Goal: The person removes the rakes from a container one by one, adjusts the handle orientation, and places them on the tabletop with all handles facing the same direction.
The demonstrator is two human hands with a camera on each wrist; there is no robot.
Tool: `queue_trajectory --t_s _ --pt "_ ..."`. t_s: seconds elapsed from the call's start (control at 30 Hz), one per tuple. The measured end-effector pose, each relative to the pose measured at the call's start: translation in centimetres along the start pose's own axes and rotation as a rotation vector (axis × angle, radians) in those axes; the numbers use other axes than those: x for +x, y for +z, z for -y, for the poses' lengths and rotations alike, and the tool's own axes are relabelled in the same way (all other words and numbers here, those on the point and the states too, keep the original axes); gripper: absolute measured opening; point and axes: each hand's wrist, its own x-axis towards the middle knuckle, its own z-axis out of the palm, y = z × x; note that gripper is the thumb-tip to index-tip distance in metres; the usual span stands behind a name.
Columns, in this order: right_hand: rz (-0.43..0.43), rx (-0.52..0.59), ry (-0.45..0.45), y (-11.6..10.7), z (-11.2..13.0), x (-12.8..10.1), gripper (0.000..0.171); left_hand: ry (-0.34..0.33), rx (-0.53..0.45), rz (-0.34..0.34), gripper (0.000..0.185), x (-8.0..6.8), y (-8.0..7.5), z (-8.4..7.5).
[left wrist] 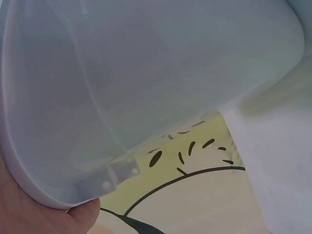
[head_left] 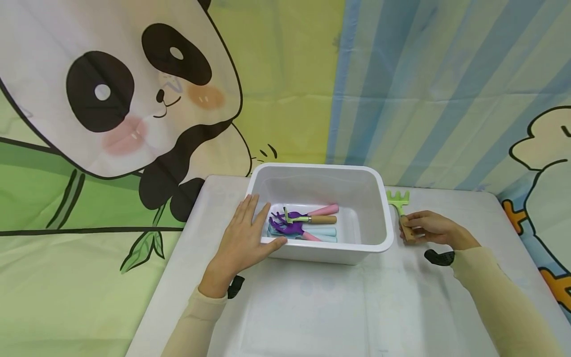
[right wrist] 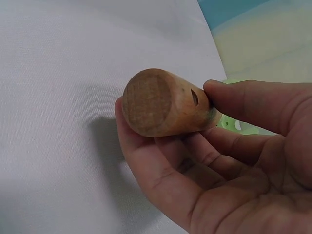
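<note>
The rake (head_left: pixel 404 223) is pinched in the right hand (head_left: pixel 430 229) by its wooden handle (right wrist: pixel 168 107), with the thumb pressed to one side and the fingers curled under the other. Its green head is pointed forward of that hand, just beside the bin (head_left: pixel 321 254). Several tools (head_left: pixel 323 219) are already gathered in the bin, left of the right hand; purple heads and pink, blue and wooden handles are seen. The rake is not yet laid with them, so its handling is judged unfinished. The bin's near left corner is steadied, it seems, by the left hand (head_left: pixel 245 235), whose fingers are laid out nearly straight and whose thumb is spread away along the near rim.

The tools are overlapped, so their number cannot be told, and some lower parts are hidden. Much of the rake's head is covered by the fingers in the right wrist view. Whether its tines are rested on the table (head_left: pixel 312 307) cannot be made out. In the left wrist view the bin is cut off.
</note>
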Motion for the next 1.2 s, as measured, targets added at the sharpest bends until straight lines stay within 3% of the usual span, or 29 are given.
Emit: queue_trajectory --t_s 0.63,0.97,1.2 --pt "-0.094 -0.180 0.005 0.3 0.4 -0.6 0.061 0.010 -0.015 -0.009 0.100 -0.1 0.1 0.1" --pt "-0.087 -0.102 0.010 0.1 0.2 -0.8 0.049 -0.001 -0.011 0.006 0.101 0.0 0.0 0.0" --pt "-0.103 -0.111 0.016 0.1 0.1 -0.9 0.051 -0.004 -0.012 0.009 0.101 0.0 -0.1 0.0"
